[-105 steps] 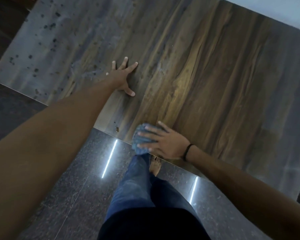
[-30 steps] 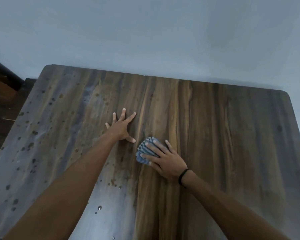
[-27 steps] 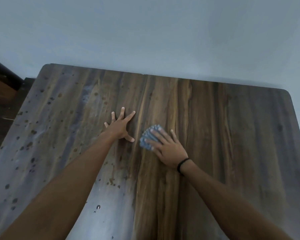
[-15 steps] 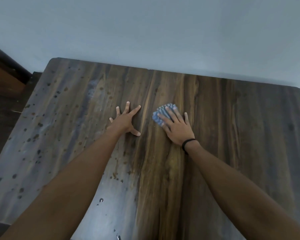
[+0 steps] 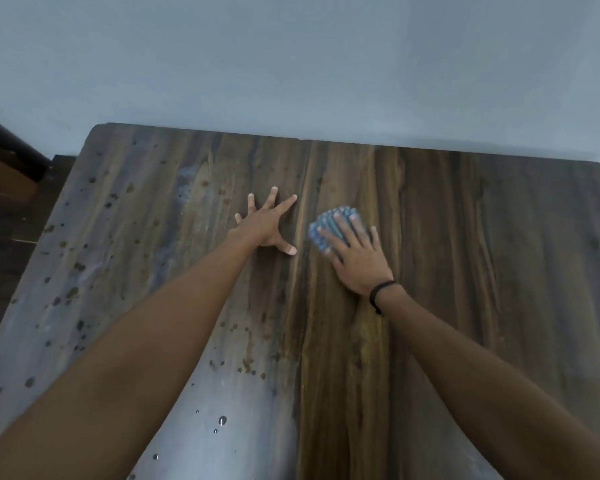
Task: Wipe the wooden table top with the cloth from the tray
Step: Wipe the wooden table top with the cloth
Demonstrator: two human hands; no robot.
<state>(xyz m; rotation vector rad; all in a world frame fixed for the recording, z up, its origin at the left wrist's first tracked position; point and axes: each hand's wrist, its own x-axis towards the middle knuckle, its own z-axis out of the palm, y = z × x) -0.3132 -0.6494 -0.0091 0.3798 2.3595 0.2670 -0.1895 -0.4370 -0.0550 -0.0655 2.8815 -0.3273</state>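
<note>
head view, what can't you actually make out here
- Cloth: mostly hidden under the right hand; full shape unclear.
- Tray: out of frame.
- Table top: near edge cut off by the frame bottom; arms cover part.
- Left hand: palm contact hidden by its back.

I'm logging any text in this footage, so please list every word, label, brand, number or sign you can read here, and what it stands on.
None: no readable text shows anywhere in this view.
The blue cloth under the right hand shows only a ribbed pattern, no label.
The wooden table top, the black wristband, the left hand and the wall bear no writing.
</note>
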